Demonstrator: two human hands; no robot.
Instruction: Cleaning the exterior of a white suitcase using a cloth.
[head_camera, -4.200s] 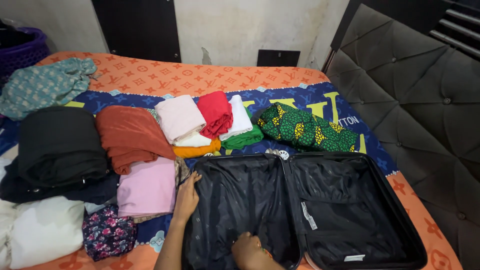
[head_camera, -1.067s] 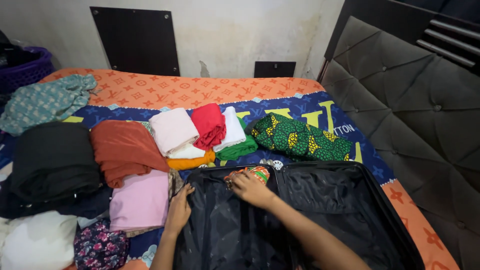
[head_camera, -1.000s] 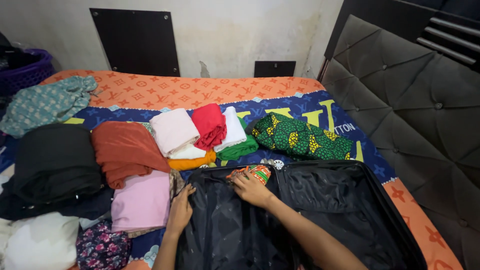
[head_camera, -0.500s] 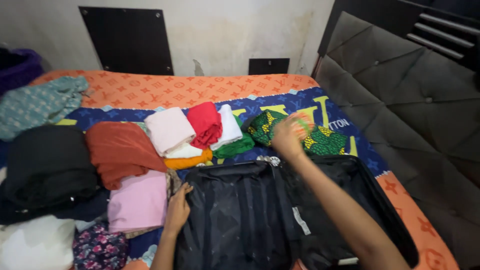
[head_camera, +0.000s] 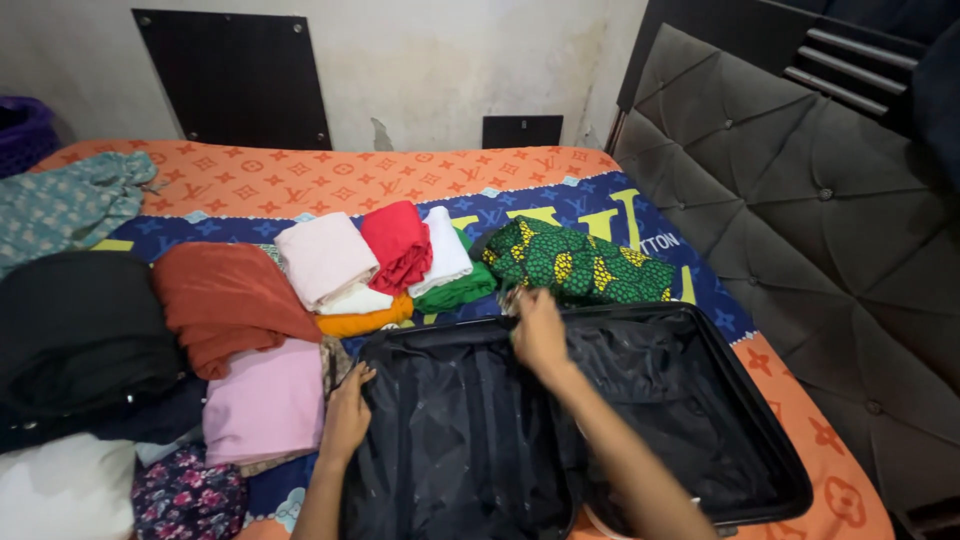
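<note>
Suitcase, black and lying open flat, sat at the near edge of the bed, its two lined halves side by side under both arms. Left hand rested palm-down on the suitcase's left rim, fingers spread loosely and gripping nothing, just beside a folded pink cloth. Right hand lay over the far rim where the two halves meet, fingers curled downward; whether it gripped anything could not be told. Just beyond that hand lay a green patterned bundle. Farther left sat a cluster of folded pieces: a red cloth, a white cloth and a pale pink cloth, with a rust-brown cloth and a black garment further left still. A dark tufted headboard rose on the right.
</note>
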